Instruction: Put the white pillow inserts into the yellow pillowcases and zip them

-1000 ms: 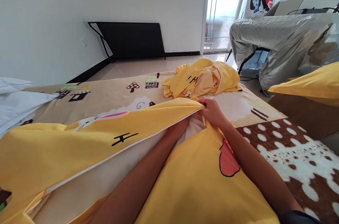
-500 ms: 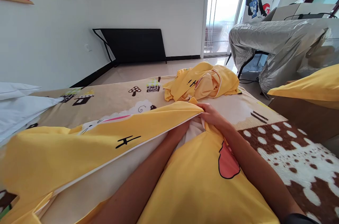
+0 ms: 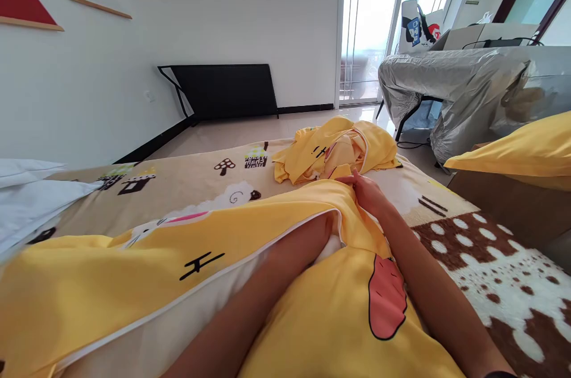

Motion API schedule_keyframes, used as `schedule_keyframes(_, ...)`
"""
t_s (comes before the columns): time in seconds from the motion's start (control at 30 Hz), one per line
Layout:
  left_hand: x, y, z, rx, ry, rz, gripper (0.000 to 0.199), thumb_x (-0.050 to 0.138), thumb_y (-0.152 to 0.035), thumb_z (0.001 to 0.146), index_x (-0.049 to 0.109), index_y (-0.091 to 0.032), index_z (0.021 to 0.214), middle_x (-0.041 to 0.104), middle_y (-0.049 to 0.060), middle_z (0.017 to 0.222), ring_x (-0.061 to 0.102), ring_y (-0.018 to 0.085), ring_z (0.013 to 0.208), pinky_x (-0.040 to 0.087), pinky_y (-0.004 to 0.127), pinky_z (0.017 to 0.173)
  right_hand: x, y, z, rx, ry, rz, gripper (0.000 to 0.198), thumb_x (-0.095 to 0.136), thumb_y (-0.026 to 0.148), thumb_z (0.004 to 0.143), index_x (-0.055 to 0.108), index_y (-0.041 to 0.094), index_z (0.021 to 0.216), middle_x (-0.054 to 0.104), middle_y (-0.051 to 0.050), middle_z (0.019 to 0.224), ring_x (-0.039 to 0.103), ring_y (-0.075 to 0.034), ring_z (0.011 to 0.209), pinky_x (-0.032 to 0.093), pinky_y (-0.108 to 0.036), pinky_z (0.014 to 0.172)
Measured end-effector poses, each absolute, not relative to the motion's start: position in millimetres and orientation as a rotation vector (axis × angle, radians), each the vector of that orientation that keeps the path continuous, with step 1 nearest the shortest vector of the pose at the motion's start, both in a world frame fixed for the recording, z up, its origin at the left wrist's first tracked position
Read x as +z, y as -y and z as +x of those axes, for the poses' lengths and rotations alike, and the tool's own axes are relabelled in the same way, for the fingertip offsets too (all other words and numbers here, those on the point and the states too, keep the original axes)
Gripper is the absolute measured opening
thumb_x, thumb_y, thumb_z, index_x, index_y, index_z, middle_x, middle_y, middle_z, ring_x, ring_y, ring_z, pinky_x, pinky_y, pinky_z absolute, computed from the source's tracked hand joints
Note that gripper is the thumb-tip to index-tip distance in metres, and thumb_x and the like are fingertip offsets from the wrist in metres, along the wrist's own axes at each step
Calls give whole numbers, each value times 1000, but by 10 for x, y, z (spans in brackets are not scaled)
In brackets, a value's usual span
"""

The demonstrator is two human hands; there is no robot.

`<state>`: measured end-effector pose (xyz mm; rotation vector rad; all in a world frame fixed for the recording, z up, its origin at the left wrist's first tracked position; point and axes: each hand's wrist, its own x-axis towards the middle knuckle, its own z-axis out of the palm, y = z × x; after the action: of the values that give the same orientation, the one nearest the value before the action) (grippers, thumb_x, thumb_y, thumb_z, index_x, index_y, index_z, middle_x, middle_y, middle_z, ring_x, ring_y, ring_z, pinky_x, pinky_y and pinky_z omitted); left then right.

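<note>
A yellow pillowcase [image 3: 147, 271] with cartoon prints and white piping stretches across the front of the bed, its opening towards me. A white pillow [image 3: 187, 318] shows in the opening. My left hand is up inside the pillowcase beneath the fabric, so its fingers are hidden; only the forearm and wrist show. My right hand [image 3: 368, 192] is at the far corner from outside, its fingers closed on the yellow cloth. The near part of the case, with a red printed patch [image 3: 387, 297], bulges between my forearms.
Crumpled yellow bedding [image 3: 339, 149] lies at the bed's far edge. White fabric [image 3: 40, 199] is at the left, another yellow cloth piece [image 3: 517, 149] at the right. Beyond stand a black folded panel [image 3: 225, 91] and a table under silvery plastic [image 3: 450, 77]. A patterned blanket [image 3: 504, 265] covers the bed.
My left hand has pushed deeper under the fabric at the far corner. My right hand has shifted slightly outward and now holds the corner from outside. The view has tilted up slightly.
</note>
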<state>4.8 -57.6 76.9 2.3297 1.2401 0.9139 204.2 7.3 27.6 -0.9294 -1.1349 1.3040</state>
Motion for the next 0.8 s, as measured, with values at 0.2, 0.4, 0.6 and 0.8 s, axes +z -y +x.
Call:
schedule_keyframes(0.2, 1066, 846, 31, 516, -1047, 2581, 25, 46, -17, 78, 65, -22, 94, 67, 9, 107, 54, 27, 112, 36, 42, 104, -89, -342, 2050, 1119, 826, -1180, 40, 62, 50, 69, 71, 13, 80, 67, -9, 68, 60, -20, 68, 48, -31, 65)
schedule_keyframes(0.4, 1068, 930, 153, 729, -974, 1818, 25, 65, -38, 67, 52, -18, 60, 52, -1, 57, 49, 14, 55, 40, 26, 53, -116, -362, 1849, 1020, 842, -1281, 17, 64, 23, 59, 63, 15, 74, 65, -5, 66, 60, -18, 63, 48, -30, 62)
schedule_keyframes(0.6, 1252, 1278, 225, 1054, -1045, 1426, 45, 60, -56, 66, 41, -18, 51, 42, -3, 47, 37, 9, 45, 30, 24, 46, 293, -391, 1877, 774, 956, -1389, 34, 62, 6, 50, 63, 18, 82, 65, -1, 75, 60, -19, 76, 47, -28, 69)
schedule_keyframes(0.8, 1455, 1861, -133, 1144, -1028, 1247, 45, 70, -57, 58, 53, -15, 54, 52, 1, 52, 49, 14, 54, 40, 26, 54, 799, -331, 1885, 667, 978, -1354, 35, 67, 14, 73, 59, 16, 107, 59, -7, 112, 56, -20, 101, 46, -35, 87)
